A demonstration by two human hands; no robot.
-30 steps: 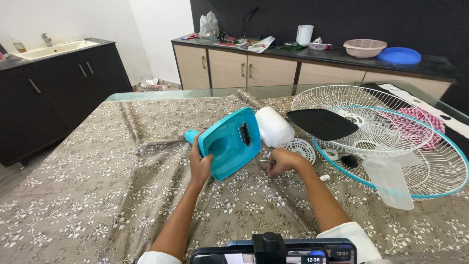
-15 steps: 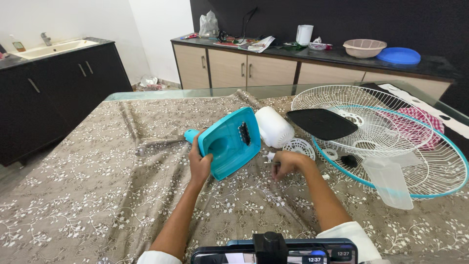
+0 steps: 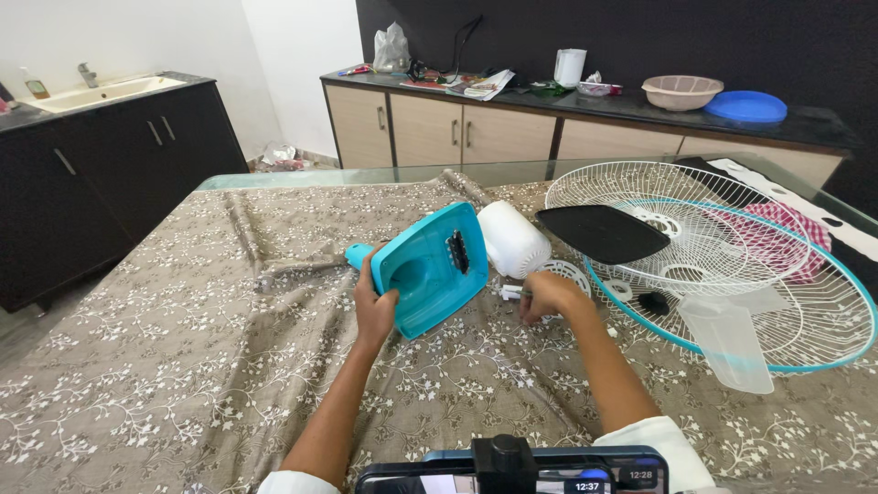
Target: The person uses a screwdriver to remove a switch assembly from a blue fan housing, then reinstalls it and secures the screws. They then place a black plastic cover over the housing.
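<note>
Turquoise fan base (image 3: 428, 270): tilted on edge, left hand (image 3: 373, 306) grasping its lower rim | right hand (image 3: 547, 295) just right, pinching small white part (image 3: 512, 292) on tabletop (image 3: 165, 348).

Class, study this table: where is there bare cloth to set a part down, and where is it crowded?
Free: the wide stretch of patterned cloth left of the left hand and the turquoise fan base. Crowded: around the right hand, hemmed by the white motor housing, the fan grilles and the clear blade.
</note>
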